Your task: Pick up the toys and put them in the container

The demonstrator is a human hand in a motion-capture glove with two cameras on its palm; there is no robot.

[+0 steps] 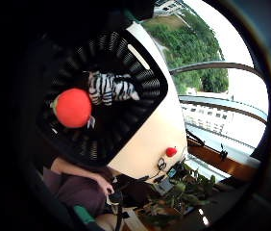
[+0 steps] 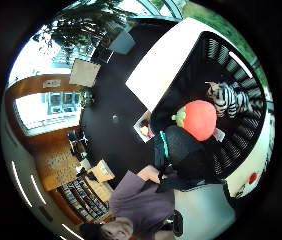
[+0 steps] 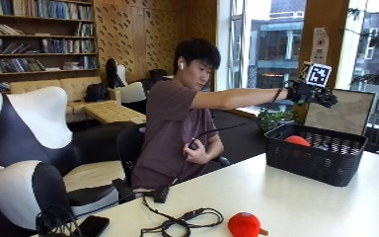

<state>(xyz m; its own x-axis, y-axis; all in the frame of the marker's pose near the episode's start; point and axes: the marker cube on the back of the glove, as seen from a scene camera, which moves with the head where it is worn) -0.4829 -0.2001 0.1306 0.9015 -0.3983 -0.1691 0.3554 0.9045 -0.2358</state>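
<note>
Fingers (image 3: 325,98) of gloved right hand (image 3: 311,92) spread, empty — above slatted black basket (image 3: 318,155) — round red plush (image 1: 73,108), striped zebra (image 1: 110,87) inside.

Three toys: two red plush fruits (image 3: 245,224) (image 1: 73,108), one zebra (image 1: 110,87); one basket (image 3: 316,153).

The gloved right hand (image 3: 316,95) hovers open-fingered above the black basket (image 3: 318,154) on the table (image 3: 308,202).

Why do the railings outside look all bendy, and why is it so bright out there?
In the little finger side palm view the very wide lens curves the railings and the table, and the sky washes out white. The basket looks dark beside it. In the outside view the lines stay straight, and the window is bright.
</note>
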